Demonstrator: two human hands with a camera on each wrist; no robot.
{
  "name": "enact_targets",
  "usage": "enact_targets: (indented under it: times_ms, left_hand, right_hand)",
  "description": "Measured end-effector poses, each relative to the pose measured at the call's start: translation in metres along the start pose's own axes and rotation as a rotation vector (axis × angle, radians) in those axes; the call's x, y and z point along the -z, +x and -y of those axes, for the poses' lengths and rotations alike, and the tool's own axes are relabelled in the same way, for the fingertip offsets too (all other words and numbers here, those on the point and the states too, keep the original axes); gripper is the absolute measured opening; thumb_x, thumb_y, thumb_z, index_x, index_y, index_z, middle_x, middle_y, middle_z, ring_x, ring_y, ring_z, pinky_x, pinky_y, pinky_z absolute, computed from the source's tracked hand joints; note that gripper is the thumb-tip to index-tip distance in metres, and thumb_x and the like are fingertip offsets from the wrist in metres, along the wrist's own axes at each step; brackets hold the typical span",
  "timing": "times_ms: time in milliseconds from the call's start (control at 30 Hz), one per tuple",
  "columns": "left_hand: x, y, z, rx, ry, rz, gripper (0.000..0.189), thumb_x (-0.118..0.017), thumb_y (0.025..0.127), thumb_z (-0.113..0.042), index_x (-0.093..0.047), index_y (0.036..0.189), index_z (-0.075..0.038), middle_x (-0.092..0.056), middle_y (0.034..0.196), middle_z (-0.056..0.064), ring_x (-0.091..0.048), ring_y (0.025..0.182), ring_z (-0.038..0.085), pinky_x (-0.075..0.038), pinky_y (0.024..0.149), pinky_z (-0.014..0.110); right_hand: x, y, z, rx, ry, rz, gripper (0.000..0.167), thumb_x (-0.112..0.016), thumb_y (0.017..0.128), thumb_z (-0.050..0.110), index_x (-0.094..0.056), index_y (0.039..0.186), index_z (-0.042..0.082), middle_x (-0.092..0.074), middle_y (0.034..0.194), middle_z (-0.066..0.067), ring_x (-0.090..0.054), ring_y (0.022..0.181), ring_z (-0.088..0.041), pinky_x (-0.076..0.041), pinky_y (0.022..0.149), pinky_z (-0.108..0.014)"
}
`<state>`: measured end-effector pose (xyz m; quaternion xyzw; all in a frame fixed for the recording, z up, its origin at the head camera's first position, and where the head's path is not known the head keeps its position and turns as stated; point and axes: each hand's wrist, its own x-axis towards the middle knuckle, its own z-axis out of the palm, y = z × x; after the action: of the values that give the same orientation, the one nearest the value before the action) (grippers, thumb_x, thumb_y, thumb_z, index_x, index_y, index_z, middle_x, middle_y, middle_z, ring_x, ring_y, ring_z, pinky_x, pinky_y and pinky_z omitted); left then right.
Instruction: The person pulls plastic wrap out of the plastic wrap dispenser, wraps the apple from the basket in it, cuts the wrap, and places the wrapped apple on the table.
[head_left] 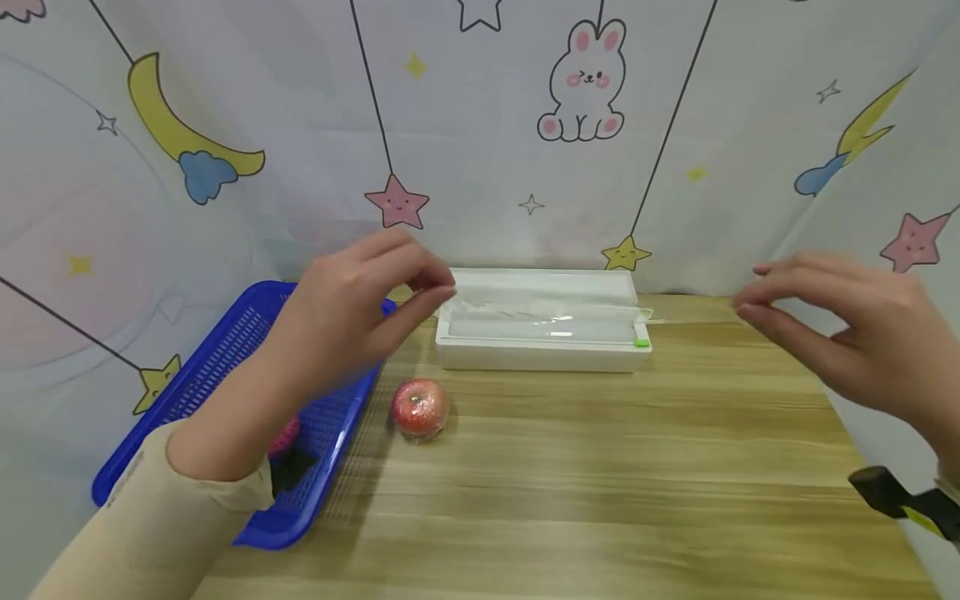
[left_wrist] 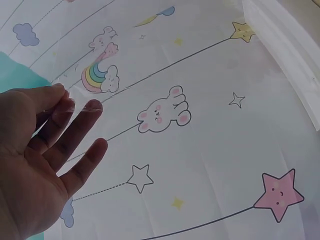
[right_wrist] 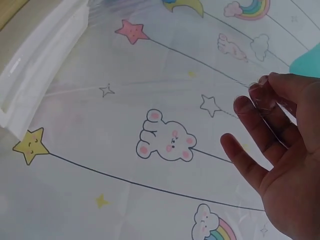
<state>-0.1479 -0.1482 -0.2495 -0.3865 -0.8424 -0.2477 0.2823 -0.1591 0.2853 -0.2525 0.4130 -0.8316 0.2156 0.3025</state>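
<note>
A sheet of clear cling film [head_left: 517, 312] stretches between the two hands, its edge faintly visible in front of the box. My left hand [head_left: 367, 292] pinches one end between thumb and fingertips. At the right, my right hand [head_left: 847, 325] pinches the other end the same way. In the left wrist view, see-through film shines at the fingertips of the left hand [left_wrist: 45, 155]; the right wrist view shows it over the fingers of the right hand [right_wrist: 295, 145]. Beneath the film stands a white cling film box [head_left: 540, 358], lid raised, with a green slider [head_left: 641, 342] at its right end.
An apple [head_left: 420, 408] wrapped in shiny film sits on the wooden table [head_left: 570, 483] before the box. Left of it, a blue basket [head_left: 348, 433] holds a pink item [head_left: 285, 437] and something dark, partly hidden by the left arm. A patterned curtain [head_left: 480, 150] hangs behind.
</note>
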Motion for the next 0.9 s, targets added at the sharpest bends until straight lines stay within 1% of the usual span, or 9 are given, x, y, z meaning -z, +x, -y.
enact_targets:
  times_ms: [133,267,333,433,567,667,700,800,900]
  left_hand:
    - [-0.004,-0.019,-0.016,-0.032,-0.002,0.034,0.015,-0.083,0.091,-0.002,-0.074,0.099,-0.011,-0.069,0.091,0.000,-0.064,0.077,0.011,-0.053,0.061,0.030]
    - [-0.010,-0.036,-0.028,-0.062,-0.045,0.092,0.018,-0.084,0.088,-0.002,-0.073,0.095,-0.014,-0.066,0.089,-0.004,-0.057,0.076,0.009,-0.051,0.062,0.028]
    - [-0.013,-0.047,-0.032,-0.055,-0.091,0.140,0.018,-0.084,0.088,-0.004,-0.072,0.094,-0.016,-0.065,0.089,-0.007,-0.058,0.077,0.007,-0.052,0.064,0.024]
    - [-0.021,-0.065,-0.039,-0.034,-0.159,0.217,0.018,-0.083,0.091,-0.007,-0.071,0.093,-0.021,-0.063,0.089,-0.012,-0.058,0.079,0.003,-0.051,0.067,0.020]
    - [-0.038,-0.089,-0.046,-0.016,-0.217,0.313,0.016,-0.081,0.094,-0.013,-0.070,0.093,-0.025,-0.061,0.090,-0.016,-0.055,0.080,-0.002,-0.049,0.070,0.016]
    - [-0.053,-0.105,-0.050,0.013,-0.259,0.374,0.015,-0.080,0.095,-0.015,-0.069,0.093,-0.026,-0.061,0.090,-0.018,-0.055,0.080,-0.006,-0.048,0.071,0.013]
    - [-0.058,-0.110,-0.050,0.020,-0.274,0.389,0.015,-0.079,0.096,-0.015,-0.069,0.093,-0.026,-0.061,0.089,-0.018,-0.054,0.079,-0.007,-0.048,0.071,0.012]
    - [-0.072,-0.124,-0.052,0.033,-0.302,0.423,0.016,-0.079,0.096,-0.015,-0.068,0.092,-0.026,-0.060,0.087,-0.019,-0.054,0.079,-0.009,-0.046,0.071,0.009]
    - [-0.088,-0.137,-0.053,0.032,-0.303,0.464,0.018,-0.080,0.093,-0.015,-0.066,0.090,-0.027,-0.058,0.085,-0.019,-0.051,0.078,-0.010,-0.044,0.070,0.008]
  right_hand:
    - [-0.002,-0.025,0.013,0.020,0.043,0.014,0.054,-0.056,0.109,0.052,-0.079,0.088,0.008,-0.073,0.085,0.005,-0.059,0.113,0.015,-0.042,0.099,-0.003]
    - [-0.008,-0.049,0.021,0.016,0.097,0.054,0.049,-0.055,0.110,0.049,-0.079,0.090,0.011,-0.073,0.089,0.008,-0.060,0.116,0.012,-0.043,0.101,-0.004]
    - [-0.012,-0.061,0.025,0.006,0.128,0.093,0.043,-0.054,0.111,0.048,-0.078,0.092,0.017,-0.072,0.091,0.012,-0.063,0.114,0.010,-0.044,0.103,-0.006]
    - [-0.020,-0.077,0.031,-0.015,0.191,0.182,0.028,-0.054,0.111,0.044,-0.073,0.098,0.028,-0.069,0.094,0.019,-0.066,0.103,0.008,-0.046,0.103,-0.009]
    - [-0.036,-0.097,0.035,-0.004,0.328,0.257,0.010,-0.061,0.111,0.028,-0.068,0.104,0.030,-0.064,0.096,0.021,-0.062,0.087,0.007,-0.050,0.084,-0.008]
    - [-0.050,-0.111,0.036,0.011,0.399,0.292,0.014,-0.067,0.106,0.015,-0.066,0.103,0.029,-0.061,0.093,0.022,-0.056,0.082,0.008,-0.046,0.070,-0.009]
    - [-0.054,-0.115,0.037,0.013,0.404,0.303,0.018,-0.069,0.104,0.012,-0.065,0.102,0.030,-0.060,0.092,0.023,-0.055,0.081,0.009,-0.045,0.069,-0.008]
    - [-0.067,-0.128,0.040,0.018,0.376,0.349,0.021,-0.069,0.105,0.015,-0.063,0.100,0.034,-0.055,0.090,0.027,-0.052,0.079,0.012,-0.043,0.068,-0.006]
    - [-0.078,-0.139,0.042,0.033,0.363,0.391,0.024,-0.071,0.103,0.015,-0.062,0.097,0.035,-0.052,0.088,0.028,-0.050,0.077,0.014,-0.040,0.066,-0.003]
